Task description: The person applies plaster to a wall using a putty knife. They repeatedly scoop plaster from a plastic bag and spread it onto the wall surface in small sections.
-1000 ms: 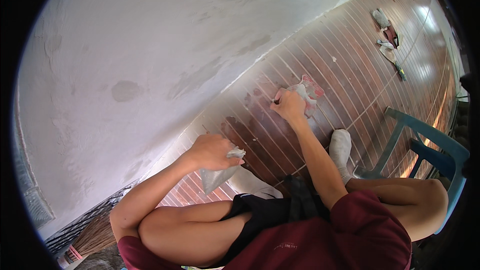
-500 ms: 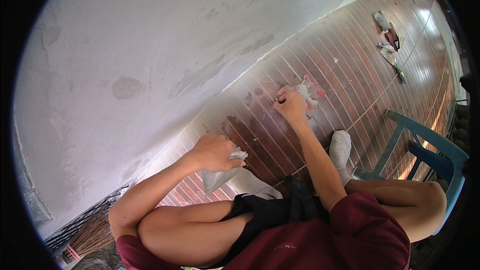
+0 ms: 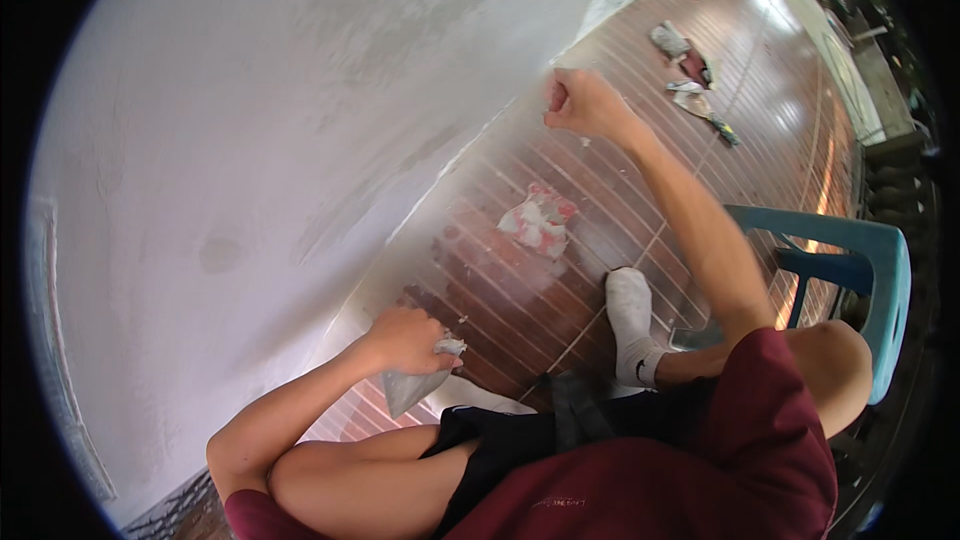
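Observation:
My left hand (image 3: 405, 338) is closed around a pale grey pouch-like piece (image 3: 410, 390). Its pointed lower part hangs below my fist, and a crumpled whitish end pokes out by the fingers. My right hand (image 3: 588, 103) is raised close to the foot of the pale plastered wall (image 3: 250, 120), fingers curled tightly together. Whatever sits in that grip is hidden and a little blurred. Between the hands, a crumpled white and pink-red plastic sheet (image 3: 540, 220) smeared with white paste lies on the floor, touched by neither hand.
Reddish-brown striped tiles (image 3: 600, 210) form the floor, with white crumbs on them. Farther off at the right lie a scraper-like tool (image 3: 705, 112) and a grey and dark red bundle (image 3: 682, 50). A teal plastic chair (image 3: 885, 260) stands at my right beside my socked foot (image 3: 628, 310).
My right hand has moved forward from beside the plastic sheet to the base of the wall. The view has turned rightward, while my left hand keeps its hold.

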Motion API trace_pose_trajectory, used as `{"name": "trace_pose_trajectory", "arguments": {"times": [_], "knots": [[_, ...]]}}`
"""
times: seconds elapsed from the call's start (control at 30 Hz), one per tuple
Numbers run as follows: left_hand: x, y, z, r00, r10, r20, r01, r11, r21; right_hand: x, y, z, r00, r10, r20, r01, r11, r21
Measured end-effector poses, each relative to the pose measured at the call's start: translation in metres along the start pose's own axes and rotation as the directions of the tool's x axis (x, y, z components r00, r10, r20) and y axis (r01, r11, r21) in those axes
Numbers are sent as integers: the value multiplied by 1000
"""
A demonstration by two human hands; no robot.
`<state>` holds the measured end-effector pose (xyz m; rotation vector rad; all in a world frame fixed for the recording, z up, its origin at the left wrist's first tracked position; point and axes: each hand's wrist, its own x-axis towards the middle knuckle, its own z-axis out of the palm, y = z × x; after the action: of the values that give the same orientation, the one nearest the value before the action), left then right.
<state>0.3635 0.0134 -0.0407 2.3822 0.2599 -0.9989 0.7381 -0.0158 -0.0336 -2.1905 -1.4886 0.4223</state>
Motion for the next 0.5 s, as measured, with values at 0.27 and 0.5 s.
{"name": "trace_pose_trajectory", "arguments": {"times": [0.27,0.5], "knots": [[45,39,-44,981,180,76,-189,974,125,-78,-36,-255,981,-193,-28,113,678,-726],[73,60,-65,978,155,143,-183,959,214,-384,-27,-440,767,-331,-550,-500,230,-835]]}}
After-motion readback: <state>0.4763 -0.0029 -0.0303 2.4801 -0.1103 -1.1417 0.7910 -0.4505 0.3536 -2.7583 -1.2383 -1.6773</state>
